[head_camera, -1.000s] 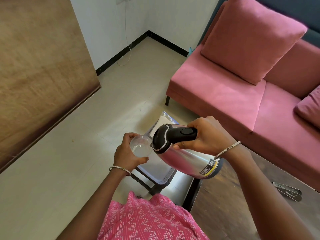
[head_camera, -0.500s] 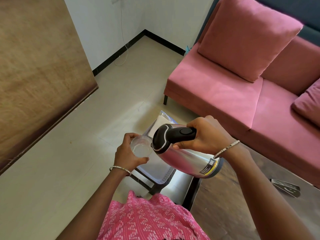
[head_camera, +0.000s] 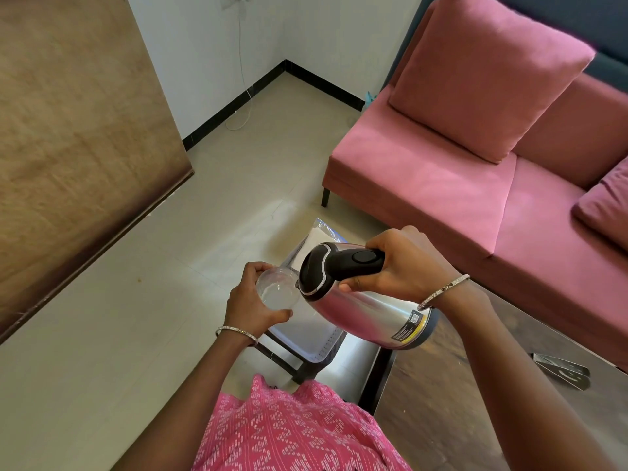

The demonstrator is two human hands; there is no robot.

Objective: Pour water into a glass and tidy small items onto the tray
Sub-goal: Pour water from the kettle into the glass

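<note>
Only one kettle, one glass.

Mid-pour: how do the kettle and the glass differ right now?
The kettle is opaque steel with a black lid; the glass is clear. The kettle is tipped far over, spout at the rim; the glass faces mouth up. The right hand grips the kettle's handle; the left hand wraps the glass. Both are held aloft.

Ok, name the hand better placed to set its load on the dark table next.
Right, probably. The right hand grips the kettle by its handle, its base at the dark table edge. The left hand holds the glass farther off, above the tray.
</note>
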